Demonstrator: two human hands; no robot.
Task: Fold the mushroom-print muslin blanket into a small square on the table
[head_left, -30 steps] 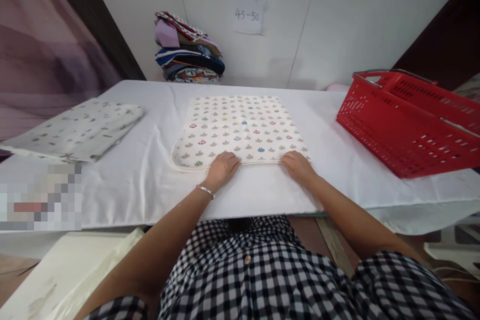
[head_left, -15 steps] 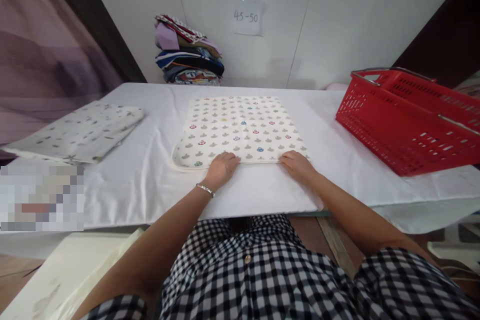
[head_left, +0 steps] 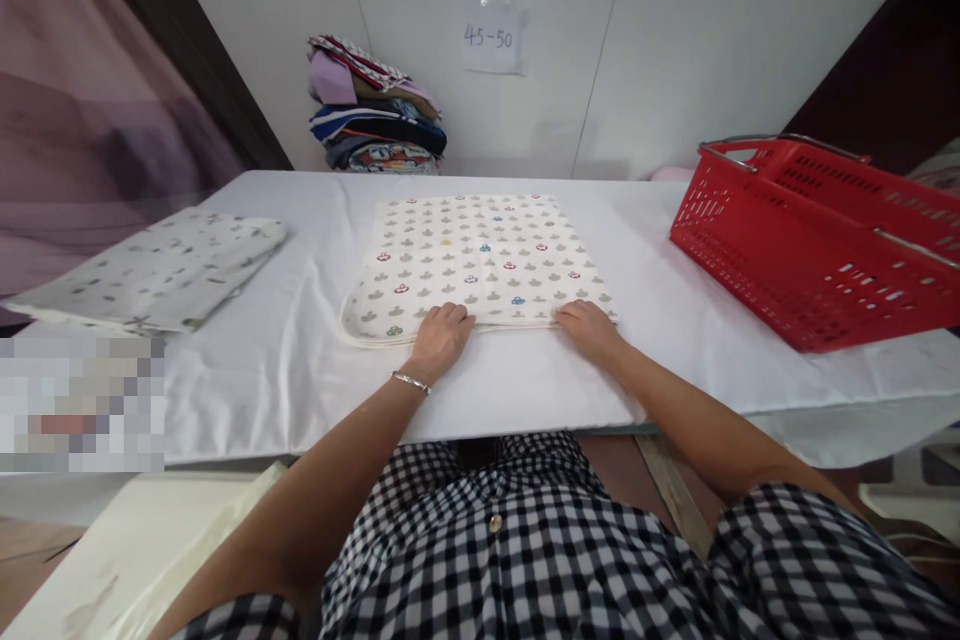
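Note:
A cream cloth with small grey and coloured prints (head_left: 480,255) lies folded flat in the middle of the white-covered table (head_left: 660,290). My left hand (head_left: 441,338), a bracelet on its wrist, rests with its fingers on the cloth's near edge, left of centre. Near the cloth's near right corner, my right hand (head_left: 588,326) grips the same edge with curled fingers. Both hands press on the layered hem.
A folded pale cloth with grey specks (head_left: 154,267) lies at the table's left. A stack of folded coloured fabrics (head_left: 375,120) stands against the back wall. A red plastic basket (head_left: 814,230) sits at the right. Paper notes (head_left: 491,35) hang on the wall.
Both hands stay on the cloth's near edge and have barely shifted. The view has tilted slightly.

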